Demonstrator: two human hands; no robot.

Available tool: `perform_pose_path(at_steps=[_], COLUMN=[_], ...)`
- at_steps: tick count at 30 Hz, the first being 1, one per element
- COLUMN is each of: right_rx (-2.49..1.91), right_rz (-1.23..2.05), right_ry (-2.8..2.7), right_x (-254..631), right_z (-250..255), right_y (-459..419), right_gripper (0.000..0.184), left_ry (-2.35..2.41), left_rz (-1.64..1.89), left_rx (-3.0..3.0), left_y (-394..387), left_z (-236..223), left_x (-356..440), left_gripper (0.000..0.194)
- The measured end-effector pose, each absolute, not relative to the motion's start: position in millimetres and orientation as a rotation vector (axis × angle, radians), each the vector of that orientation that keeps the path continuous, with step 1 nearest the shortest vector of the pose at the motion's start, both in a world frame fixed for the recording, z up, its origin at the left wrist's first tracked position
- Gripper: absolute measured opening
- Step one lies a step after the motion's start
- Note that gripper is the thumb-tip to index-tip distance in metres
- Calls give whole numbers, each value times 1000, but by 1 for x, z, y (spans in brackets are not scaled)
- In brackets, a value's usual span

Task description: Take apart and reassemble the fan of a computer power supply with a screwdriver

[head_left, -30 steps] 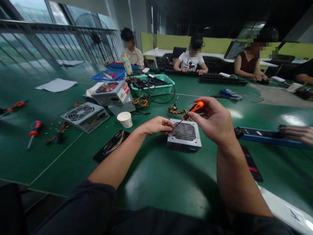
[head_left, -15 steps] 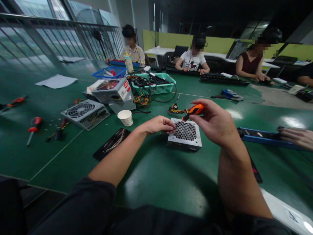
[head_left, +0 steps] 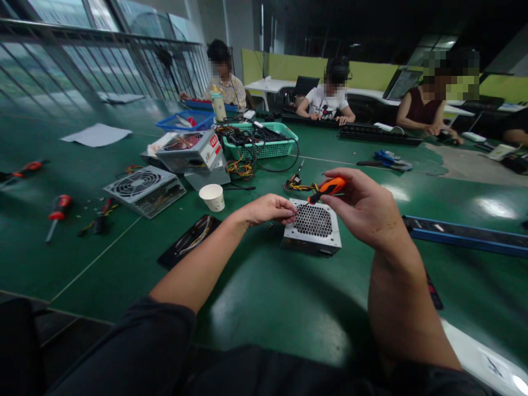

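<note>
One orange-handled screwdriver (head_left: 330,188) in my right hand's (head_left: 367,212) grasp; my left hand (head_left: 267,209) pinches, contents unclear, at the power supply (head_left: 315,224) toward the worktop's (head_left: 264,313) near edge.

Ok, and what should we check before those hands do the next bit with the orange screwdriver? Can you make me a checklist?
1. Screwdriver held: ok. The right hand grips the orange-and-black screwdriver by its handle.
2. Left hand clear of the screwdriver's working end: not ok. Its fingertips are right beside it.
3. Tip seated in a screw: cannot tell. Too small and partly hidden.
4. Power supply resting on the table: ok, honeycomb grille up.
5. Paper cup apart from the power supply: ok, standing upright.
</note>
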State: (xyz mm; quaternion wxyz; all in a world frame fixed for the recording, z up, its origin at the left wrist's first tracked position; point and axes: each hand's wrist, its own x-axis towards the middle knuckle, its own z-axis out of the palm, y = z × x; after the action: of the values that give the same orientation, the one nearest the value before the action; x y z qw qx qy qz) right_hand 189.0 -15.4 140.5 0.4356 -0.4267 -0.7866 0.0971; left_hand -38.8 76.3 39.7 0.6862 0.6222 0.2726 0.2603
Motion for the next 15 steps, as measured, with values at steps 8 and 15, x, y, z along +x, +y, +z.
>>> perform_pose_path(at_steps=[8, 15], right_rx=[-1042, -988], right_rz=[288, 191], right_ry=[-1948, -1972], right_x=[187, 173], right_z=[135, 128], right_y=[-12, -13], right_gripper=[45, 43], left_ry=[575, 596], left_rz=[506, 390], left_rx=[1460, 1828], left_y=[77, 71], left_z=[38, 54], left_x=[-40, -42], left_gripper=[26, 23])
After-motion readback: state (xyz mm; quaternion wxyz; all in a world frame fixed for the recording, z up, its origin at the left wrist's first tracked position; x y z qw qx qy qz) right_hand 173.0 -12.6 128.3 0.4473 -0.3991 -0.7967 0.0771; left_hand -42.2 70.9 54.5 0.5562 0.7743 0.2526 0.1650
